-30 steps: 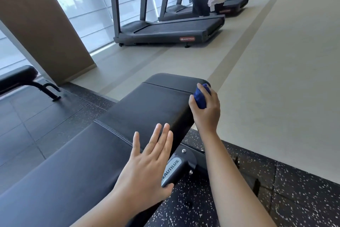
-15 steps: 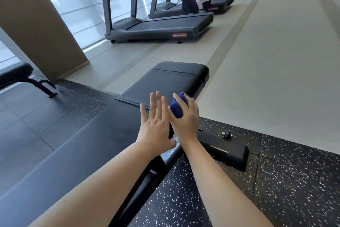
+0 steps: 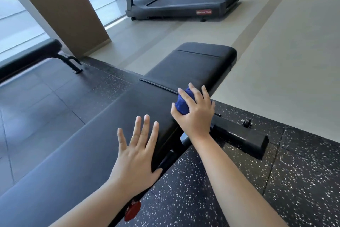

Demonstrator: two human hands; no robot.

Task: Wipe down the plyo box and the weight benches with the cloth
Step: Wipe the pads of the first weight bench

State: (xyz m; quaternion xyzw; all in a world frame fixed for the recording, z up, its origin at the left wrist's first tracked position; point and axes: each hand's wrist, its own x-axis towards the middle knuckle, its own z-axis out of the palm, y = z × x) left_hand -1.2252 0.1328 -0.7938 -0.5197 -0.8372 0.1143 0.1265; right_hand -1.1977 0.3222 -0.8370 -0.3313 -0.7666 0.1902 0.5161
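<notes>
A black padded weight bench runs from the lower left to the centre, its short seat pad at the far end. My right hand grips a bunched blue cloth against the bench's right edge, close to the seam between the two pads. My left hand lies flat with fingers spread on the long pad, nearer to me. No plyo box is in view.
The bench's black base bar sticks out to the right over speckled rubber flooring, and a red knob hangs under the bench. A second bench stands at the left beside a brown pillar. Treadmills line the windows, a person near them.
My right hand slid the cloth back along the bench's right edge from the far seat pad to the seam. My left hand moved toward me and spread wider.
</notes>
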